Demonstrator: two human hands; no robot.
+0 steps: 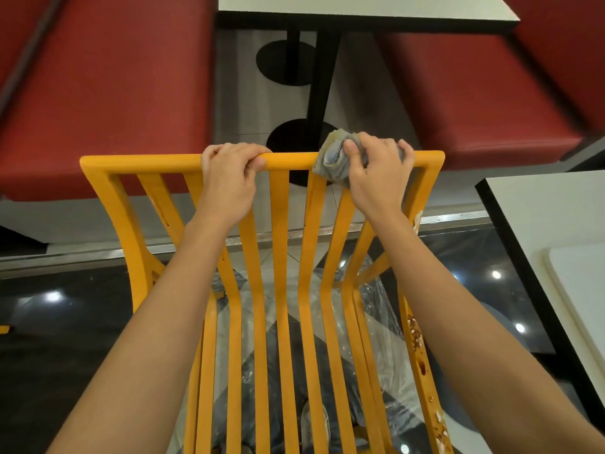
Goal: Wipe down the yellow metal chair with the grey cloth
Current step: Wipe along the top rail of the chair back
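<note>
Head view caught both arms reaching forward over the yellow metal chair, which filled the middle and lower part of the frame with its slatted back running up to the top rail. Left hand was clamped on that rail just left of centre, fingers curled over the far side and thumb tucked under, and it looked like a bracing grip, there to keep the chair from rocking while the other hand worked. Right hand sat on the rail right of centre, fingers wrapped round it with the grey cloth bunched between palm and metal, a wad of it spilling out to the left by the thumb. Wrapping the cloth round the bar made sense: one pass along would clean top, front and back together. Grime showed lower right, brown and pale splatter down the chair's right-hand upright, so plenty of the job seemed left. Red bench seats filled the upper left and upper right, with a white table at top centre and another at the right edge.
</note>
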